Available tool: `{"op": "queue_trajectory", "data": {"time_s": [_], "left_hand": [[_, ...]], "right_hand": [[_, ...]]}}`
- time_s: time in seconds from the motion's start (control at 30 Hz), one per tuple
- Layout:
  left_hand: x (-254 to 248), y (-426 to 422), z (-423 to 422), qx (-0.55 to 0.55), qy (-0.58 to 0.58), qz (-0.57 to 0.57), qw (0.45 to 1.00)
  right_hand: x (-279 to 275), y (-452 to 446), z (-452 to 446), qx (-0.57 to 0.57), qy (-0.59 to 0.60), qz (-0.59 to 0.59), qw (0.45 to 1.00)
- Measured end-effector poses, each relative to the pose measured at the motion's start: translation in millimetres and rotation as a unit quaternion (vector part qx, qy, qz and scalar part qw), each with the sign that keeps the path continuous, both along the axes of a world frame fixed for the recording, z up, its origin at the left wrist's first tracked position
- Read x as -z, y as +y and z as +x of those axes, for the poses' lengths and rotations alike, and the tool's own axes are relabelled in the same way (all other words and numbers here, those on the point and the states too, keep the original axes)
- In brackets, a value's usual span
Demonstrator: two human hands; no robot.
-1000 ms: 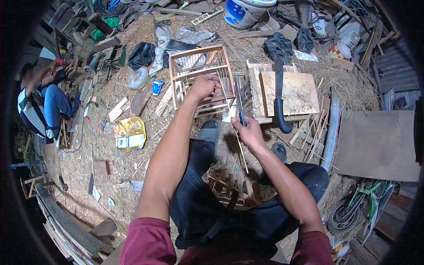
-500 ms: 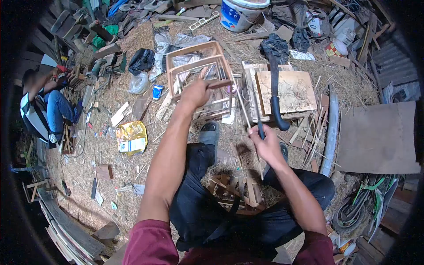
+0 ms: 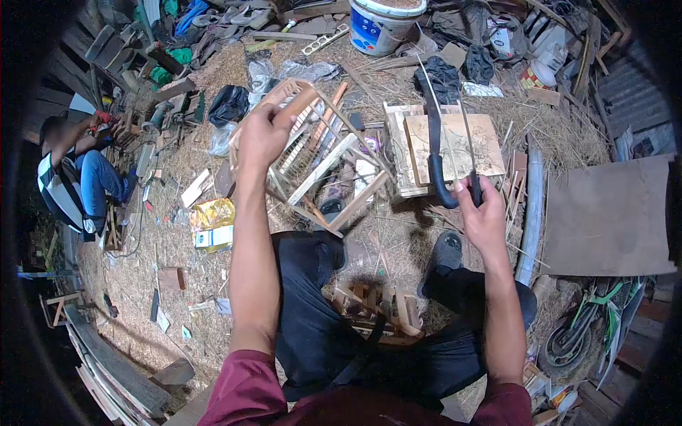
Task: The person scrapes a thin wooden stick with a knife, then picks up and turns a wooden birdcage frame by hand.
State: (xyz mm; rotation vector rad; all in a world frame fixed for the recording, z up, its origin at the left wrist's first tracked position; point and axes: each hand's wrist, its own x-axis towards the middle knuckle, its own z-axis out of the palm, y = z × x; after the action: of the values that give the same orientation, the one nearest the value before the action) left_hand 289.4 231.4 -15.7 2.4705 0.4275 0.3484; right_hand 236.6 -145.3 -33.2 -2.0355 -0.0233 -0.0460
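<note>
My left hand (image 3: 263, 138) is closed around the top bar of a slatted wooden frame (image 3: 323, 181), which is tilted above the ground near my left foot. My right hand (image 3: 483, 213) is closed on the dark handle of a thin-bladed knife (image 3: 467, 135), its blade pointing away from me. A thin pale stick (image 3: 446, 135) also runs up from the fingers of that hand. Just left of it, a machete (image 3: 435, 135) with a curved black handle lies on a wooden block (image 3: 476, 135). The frame's far side is blurred.
Wood offcuts (image 3: 369, 295) lie between my feet. A yellow packet (image 3: 213, 220) is on the straw-covered ground at left. A paint bucket (image 3: 383, 28) stands at the back. Another person (image 3: 85, 174) crouches at far left. A brown board (image 3: 607, 216) and a small bicycle (image 3: 590, 326) are at right.
The wooden frame has swung and turned in my left hand, which has moved left and forward. My right hand has moved right and forward with the knife and stick, now over the block.
</note>
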Motion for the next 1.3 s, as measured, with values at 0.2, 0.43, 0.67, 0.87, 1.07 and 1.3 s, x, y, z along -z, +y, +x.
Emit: {"op": "queue_trajectory", "data": {"time_s": [0.2,0.43,0.67,0.87,1.07,1.3], "left_hand": [[-14,16,-28,-0.077,-0.141,-0.103,0.982],[-25,6,-31,-0.080,-0.343,-0.305,0.885],[-31,-3,-33,-0.068,-0.429,-0.428,0.793],[-43,-48,-27,-0.054,-0.369,-0.512,0.774],[-69,-70,-15,0.018,-0.252,-0.508,0.823],[-229,-104,-17,0.434,-0.130,-0.272,0.849]], "right_hand": [[7,-13,8,0.012,-0.028,0.006,1.000],[-9,-16,15,0.059,-0.066,0.038,0.995],[-26,-21,30,0.093,-0.144,0.092,0.981],[-58,-5,41,0.099,-0.241,0.125,0.957],[-50,-30,49,0.134,-0.218,0.208,0.944],[-53,-61,56,0.205,-0.093,0.425,0.877]]}}
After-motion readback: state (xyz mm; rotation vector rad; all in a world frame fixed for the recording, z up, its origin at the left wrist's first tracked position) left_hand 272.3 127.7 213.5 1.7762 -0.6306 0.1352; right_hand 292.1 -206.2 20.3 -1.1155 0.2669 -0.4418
